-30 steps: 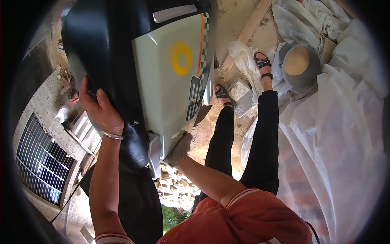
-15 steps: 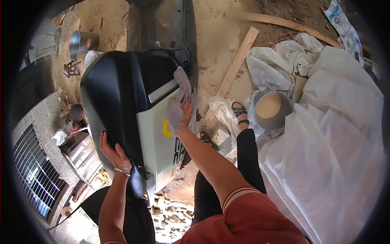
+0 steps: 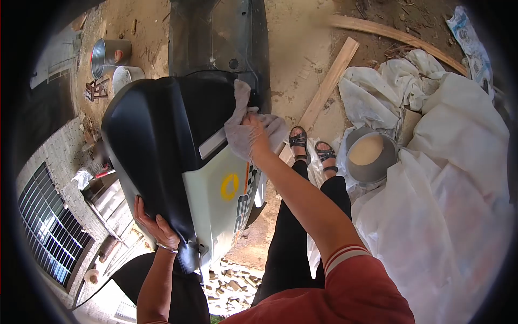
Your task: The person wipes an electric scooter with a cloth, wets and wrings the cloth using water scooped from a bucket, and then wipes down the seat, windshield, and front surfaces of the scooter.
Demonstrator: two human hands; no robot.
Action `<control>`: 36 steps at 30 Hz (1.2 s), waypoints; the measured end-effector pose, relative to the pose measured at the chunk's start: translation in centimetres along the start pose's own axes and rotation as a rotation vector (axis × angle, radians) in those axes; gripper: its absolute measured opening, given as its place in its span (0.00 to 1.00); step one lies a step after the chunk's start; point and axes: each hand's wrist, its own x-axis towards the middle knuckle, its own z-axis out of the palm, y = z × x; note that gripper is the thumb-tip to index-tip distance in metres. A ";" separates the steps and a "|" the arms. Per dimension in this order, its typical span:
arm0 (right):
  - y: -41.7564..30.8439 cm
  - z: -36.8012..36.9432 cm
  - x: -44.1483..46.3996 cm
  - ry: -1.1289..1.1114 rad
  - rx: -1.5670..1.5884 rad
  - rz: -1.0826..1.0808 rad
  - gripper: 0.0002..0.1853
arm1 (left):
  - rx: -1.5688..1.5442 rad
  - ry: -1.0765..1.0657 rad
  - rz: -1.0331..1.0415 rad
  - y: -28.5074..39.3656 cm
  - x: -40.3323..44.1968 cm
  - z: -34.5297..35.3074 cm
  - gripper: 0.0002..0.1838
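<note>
A black vehicle seat (image 3: pixel 145 124) tops a pale body panel (image 3: pixel 208 200) that bears a yellow ring mark and dark figures. My left hand (image 3: pixel 156 224) lies on the near side of the seat, its fingers stretched along the edge and holding nothing. Bunched in my right hand (image 3: pixel 256 129) is a greyish cloth (image 3: pixel 236 129), pressed at the panel's upper edge close to a silver strip (image 3: pixel 212 143). Part of the cloth hangs over the far corner of the seat, and folds hide some of my right fingertips.
Beyond the seat stretches a dark footboard (image 3: pixel 216 38). On the right, a grey bucket (image 3: pixel 389 171) with tan contents stands beside white plastic sheeting (image 3: pixel 442 216). A wooden plank (image 3: pixel 329 81) lies on the dirt, and a metal bucket (image 3: pixel 120 53) stands at the upper left.
My right hand and the cloth have shifted slightly up and right, with the cloth now more spread out. One foot has moved beside the other. My left hand stays on the seat.
</note>
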 end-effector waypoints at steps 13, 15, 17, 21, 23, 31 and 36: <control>6.3 3.4 -5.7 -0.802 -0.131 -0.340 0.13 | -0.004 -0.095 -0.004 0.3 0.1 -0.8 0.33; 8.6 2.7 -4.5 -0.799 -0.080 -0.364 0.13 | -0.028 -0.121 -0.022 -0.1 0.3 -1.2 0.33; 11.2 3.6 -1.6 -0.701 0.210 -0.225 0.13 | -0.084 -0.165 -0.086 -0.9 0.7 -2.3 0.31; 15.2 4.8 5.7 -0.199 0.205 -0.252 0.12 | -0.192 -0.082 -0.175 -0.3 7.9 -1.6 0.27; 16.9 19.4 9.9 -0.405 -0.232 -0.551 0.14 | -0.250 0.030 -0.236 -0.4 10.8 0.7 0.28; 6.4 -3.8 45.3 -0.193 0.394 0.059 0.23 | -0.084 0.133 -0.166 0.3 11.3 3.3 0.32; 3.0 13.0 40.0 0.283 0.906 0.262 0.25 | -0.097 0.066 -0.241 0.9 11.1 3.2 0.32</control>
